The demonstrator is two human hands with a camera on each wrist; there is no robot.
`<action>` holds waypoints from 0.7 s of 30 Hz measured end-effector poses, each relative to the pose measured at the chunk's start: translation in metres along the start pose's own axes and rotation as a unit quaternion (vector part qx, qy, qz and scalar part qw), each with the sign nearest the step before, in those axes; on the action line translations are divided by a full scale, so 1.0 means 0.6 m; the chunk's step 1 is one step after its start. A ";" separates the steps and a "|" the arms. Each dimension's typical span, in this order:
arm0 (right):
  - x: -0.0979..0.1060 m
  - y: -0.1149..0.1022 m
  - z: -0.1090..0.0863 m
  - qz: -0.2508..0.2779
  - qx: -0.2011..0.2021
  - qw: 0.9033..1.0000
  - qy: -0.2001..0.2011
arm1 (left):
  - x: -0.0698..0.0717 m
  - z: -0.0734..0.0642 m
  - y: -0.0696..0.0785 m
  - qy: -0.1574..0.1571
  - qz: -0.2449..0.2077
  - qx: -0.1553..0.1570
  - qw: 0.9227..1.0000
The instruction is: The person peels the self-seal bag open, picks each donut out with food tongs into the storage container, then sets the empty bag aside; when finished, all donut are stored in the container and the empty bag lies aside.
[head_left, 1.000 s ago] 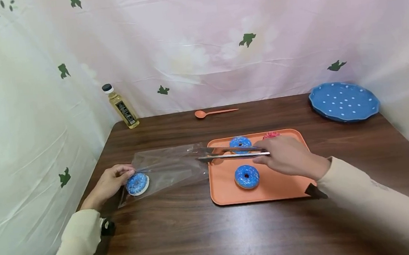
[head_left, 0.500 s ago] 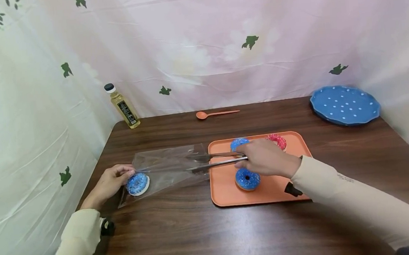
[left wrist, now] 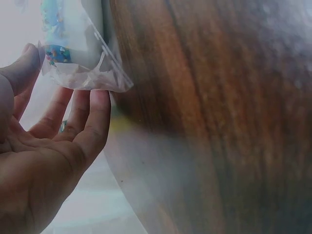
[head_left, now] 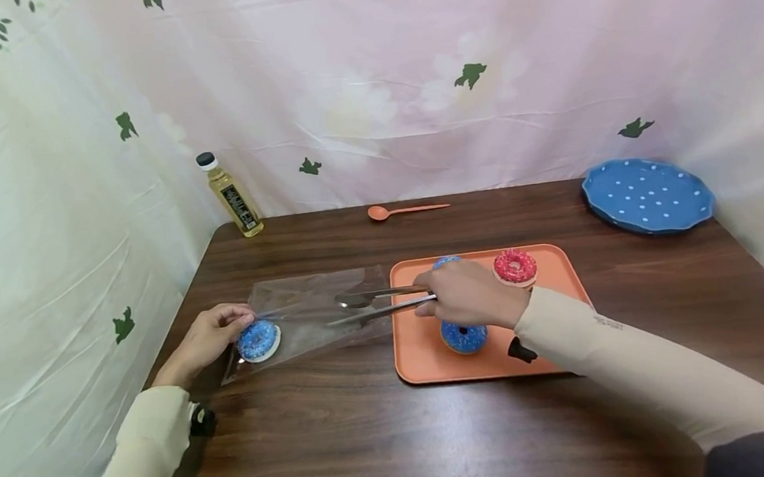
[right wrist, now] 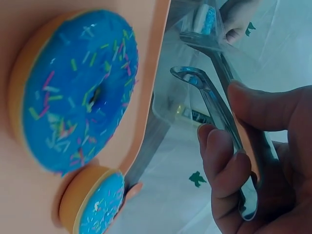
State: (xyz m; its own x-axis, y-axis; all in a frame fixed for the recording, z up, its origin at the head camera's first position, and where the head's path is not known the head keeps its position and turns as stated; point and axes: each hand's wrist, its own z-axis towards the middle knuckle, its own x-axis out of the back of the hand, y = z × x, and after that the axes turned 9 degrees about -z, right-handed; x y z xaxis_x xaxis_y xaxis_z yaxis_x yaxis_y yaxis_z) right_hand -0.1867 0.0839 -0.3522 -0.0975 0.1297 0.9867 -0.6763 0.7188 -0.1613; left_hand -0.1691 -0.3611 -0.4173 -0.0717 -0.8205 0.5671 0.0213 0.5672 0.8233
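Observation:
My left hand [head_left: 208,338] pinches the closed end of a clear plastic bag [head_left: 304,288] lying on the table at the left. Inside that end is a blue sprinkled donut [head_left: 258,340], right beside my fingertips; in the left wrist view the film [left wrist: 92,78] sits between thumb and fingers. My right hand [head_left: 473,291] grips metal tongs [head_left: 358,300] above the tray. Their tips reach left over the bag's right part, spread apart with nothing between them. Whether they are inside the bag I cannot tell.
Under my right hand is an orange tray [head_left: 429,368] bearing two blue donuts [head_left: 464,337] and a red donut [head_left: 514,267]. Farther back lie an orange spoon [head_left: 414,209], a bottle of yellow liquid [head_left: 235,199] and a blue dotted plate [head_left: 647,196]. Fabric curtains surround the table.
My right hand has moved left with the tongs, whose tips now reach farther over the bag. The red donut has come out from behind that hand. My left hand has stayed put.

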 end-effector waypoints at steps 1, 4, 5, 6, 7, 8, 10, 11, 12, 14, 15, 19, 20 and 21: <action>-0.001 -0.002 0.003 0.000 0.003 1.000 -0.001 | 0.000 0.000 0.000 0.000 0.001 0.000 1.000; -0.005 -0.007 0.013 0.006 0.006 1.000 -0.003 | 0.001 0.001 0.000 -0.002 0.003 -0.001 1.000; -0.006 -0.008 0.016 0.008 0.007 1.000 -0.007 | 0.001 0.002 0.000 -0.002 0.003 -0.003 1.000; -0.007 -0.009 0.020 0.009 0.006 1.000 -0.012 | 0.001 0.002 0.000 -0.001 0.002 -0.005 1.000; -0.008 -0.011 0.024 0.010 0.006 1.000 -0.016 | 0.001 0.003 0.000 0.000 0.002 -0.005 1.000; -0.009 -0.012 0.027 0.012 0.007 1.000 -0.020 | 0.001 0.004 0.000 0.000 0.002 -0.005 1.000; -0.010 -0.016 0.035 0.012 0.010 0.999 -0.029 | 0.000 0.005 0.001 -0.002 0.003 -0.006 1.000; -0.011 -0.017 0.038 0.011 0.012 0.999 -0.032 | -0.001 0.005 0.001 -0.001 0.001 -0.005 1.000; -0.012 -0.020 0.041 0.012 0.015 0.999 -0.034 | -0.001 0.005 0.001 -0.002 0.001 -0.002 1.000; -0.013 -0.024 0.047 0.014 0.017 0.999 -0.040 | -0.001 0.005 0.001 -0.004 0.003 0.002 1.000; -0.013 -0.027 0.050 0.012 0.019 0.999 -0.040 | -0.001 0.005 0.002 -0.004 0.004 0.003 1.000; -0.014 -0.037 0.061 0.006 0.030 0.999 -0.040 | -0.001 0.002 0.001 -0.002 0.005 0.001 1.000; -0.014 -0.040 0.065 0.005 0.036 0.999 -0.039 | 0.000 0.002 0.001 -0.002 0.007 -0.002 1.000; -0.015 -0.042 0.068 -0.003 0.042 0.999 -0.035 | 0.000 0.001 0.001 -0.001 0.006 -0.003 1.000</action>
State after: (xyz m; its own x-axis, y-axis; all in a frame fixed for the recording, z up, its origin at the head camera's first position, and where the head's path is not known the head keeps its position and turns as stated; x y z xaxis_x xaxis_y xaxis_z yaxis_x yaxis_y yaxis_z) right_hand -0.1984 0.0365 -0.3561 -0.1422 0.0763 0.9869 -0.7356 0.6590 -0.1569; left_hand -0.1698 -0.3608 -0.4171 -0.0733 -0.8130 0.5776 0.0292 0.5771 0.8161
